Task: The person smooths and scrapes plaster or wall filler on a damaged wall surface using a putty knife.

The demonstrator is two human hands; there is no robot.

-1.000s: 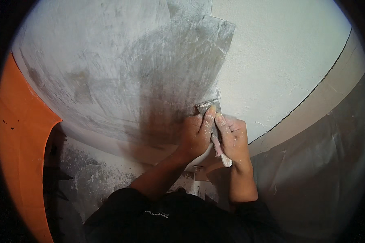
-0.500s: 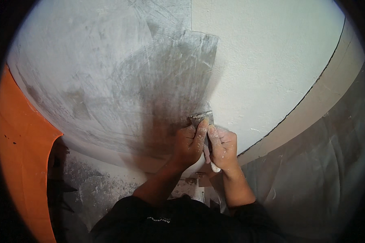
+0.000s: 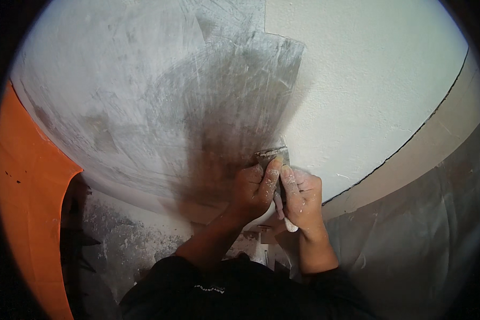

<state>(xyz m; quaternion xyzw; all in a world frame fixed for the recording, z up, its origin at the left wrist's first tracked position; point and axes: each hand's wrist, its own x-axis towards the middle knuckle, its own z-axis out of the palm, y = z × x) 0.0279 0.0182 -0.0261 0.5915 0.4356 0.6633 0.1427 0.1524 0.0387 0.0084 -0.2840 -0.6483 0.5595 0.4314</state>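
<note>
A putty knife (image 3: 269, 153), with a white-tipped handle and a dust-caked metal blade, is at the lower edge of a grey, streaked patch (image 3: 229, 85) on the wall, beside its rough cream-white part (image 3: 368, 96). My left hand (image 3: 253, 192) is closed on the knife from the left, thumb pressed on the blade. My right hand (image 3: 304, 202) grips it from the right, its thumb beside the left one. Both hands are dusted with white. A dark shadow lies on the wall left of them.
An orange sheet (image 3: 29, 224) hangs along the left. A dark grey sheet (image 3: 405, 229) covers the lower right, below a beige band (image 3: 434, 133) bordered by a dark crack. The surface below my arms (image 3: 122, 240) is spattered with white.
The whole view has shifted slightly over the last second. My hands and the knife appear lower in the picture than a second ago, with little visible movement against the wall. The grip is unchanged.
</note>
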